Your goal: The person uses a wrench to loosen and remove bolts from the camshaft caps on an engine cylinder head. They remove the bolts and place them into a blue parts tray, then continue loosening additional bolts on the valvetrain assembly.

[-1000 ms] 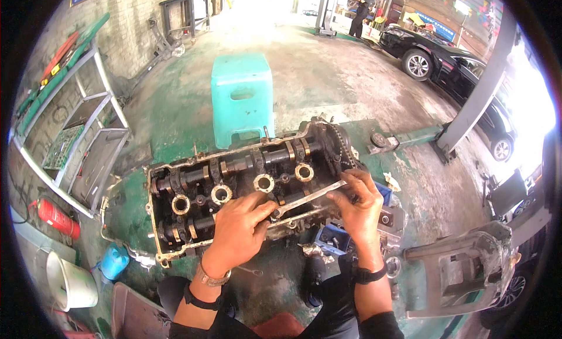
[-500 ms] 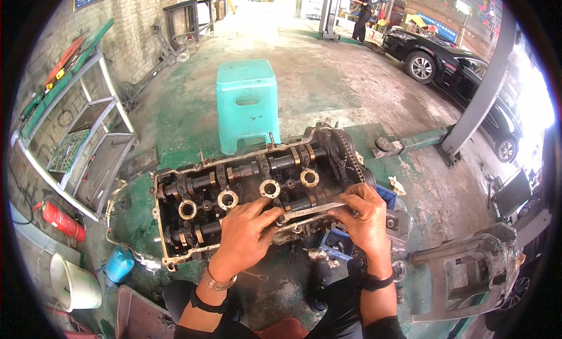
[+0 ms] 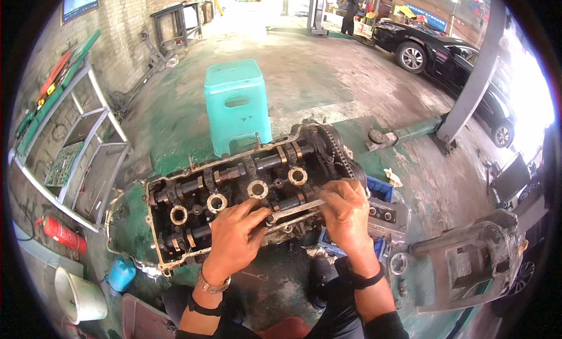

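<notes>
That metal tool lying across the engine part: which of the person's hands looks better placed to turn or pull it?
Probably the right hand: it grips the outer end of the wrench, so it has the leverage. The left hand rests over the tool's inner end on the cylinder head, seemingly just steadying it.

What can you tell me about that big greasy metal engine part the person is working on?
The engine part is a long, oily cylinder head of dull grey metal, lying slantwise on the green-stained floor before a turquoise plastic stool. Its open top shows two camshafts, four round brass-coloured wells and a timing chain at its right end. The left hand rests on its near edge; the right hand presses a slim metal tool against it.
</notes>
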A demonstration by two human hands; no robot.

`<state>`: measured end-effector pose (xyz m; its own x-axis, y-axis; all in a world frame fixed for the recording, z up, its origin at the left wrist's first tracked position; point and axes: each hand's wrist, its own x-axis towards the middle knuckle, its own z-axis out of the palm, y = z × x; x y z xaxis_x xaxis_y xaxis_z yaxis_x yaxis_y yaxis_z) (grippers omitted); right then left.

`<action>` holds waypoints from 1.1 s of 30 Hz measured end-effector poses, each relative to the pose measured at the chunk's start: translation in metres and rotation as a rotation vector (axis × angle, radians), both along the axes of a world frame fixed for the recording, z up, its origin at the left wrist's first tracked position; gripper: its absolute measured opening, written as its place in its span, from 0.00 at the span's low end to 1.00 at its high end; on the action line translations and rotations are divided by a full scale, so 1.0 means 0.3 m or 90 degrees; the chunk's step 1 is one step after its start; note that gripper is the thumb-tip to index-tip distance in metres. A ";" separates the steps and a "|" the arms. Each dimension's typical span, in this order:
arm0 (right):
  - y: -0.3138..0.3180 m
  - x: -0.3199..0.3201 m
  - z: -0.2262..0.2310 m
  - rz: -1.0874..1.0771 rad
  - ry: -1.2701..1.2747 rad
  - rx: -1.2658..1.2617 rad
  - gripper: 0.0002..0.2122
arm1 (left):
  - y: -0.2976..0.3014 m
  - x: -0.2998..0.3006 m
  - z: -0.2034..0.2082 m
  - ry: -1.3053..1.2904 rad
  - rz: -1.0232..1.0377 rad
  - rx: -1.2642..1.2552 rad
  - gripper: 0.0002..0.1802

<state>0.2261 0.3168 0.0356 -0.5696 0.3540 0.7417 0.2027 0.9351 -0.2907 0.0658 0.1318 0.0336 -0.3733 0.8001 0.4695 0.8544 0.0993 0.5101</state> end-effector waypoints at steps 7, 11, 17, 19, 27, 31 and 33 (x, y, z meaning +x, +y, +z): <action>-0.010 -0.014 -0.030 -0.031 0.049 0.042 0.11 | -0.006 -0.002 0.003 0.011 0.003 0.001 0.22; -0.036 -0.027 -0.044 -0.085 0.021 0.070 0.12 | 0.000 -0.004 -0.006 0.033 -0.007 0.042 0.20; -0.060 -0.037 -0.068 -0.077 0.022 0.077 0.13 | 0.002 -0.006 -0.004 0.024 -0.013 0.037 0.20; -0.053 -0.042 -0.075 -0.078 0.040 0.103 0.13 | 0.006 -0.009 -0.004 0.023 -0.022 0.053 0.20; -0.066 -0.076 -0.100 -0.070 0.050 0.102 0.10 | 0.002 -0.014 -0.020 -0.010 -0.008 0.034 0.23; -0.033 -0.064 -0.072 -0.070 0.118 0.128 0.12 | -0.006 -0.013 -0.027 0.001 0.007 0.023 0.22; -0.033 -0.027 -0.052 -0.121 0.100 0.098 0.12 | -0.007 -0.016 -0.031 0.000 0.004 0.028 0.22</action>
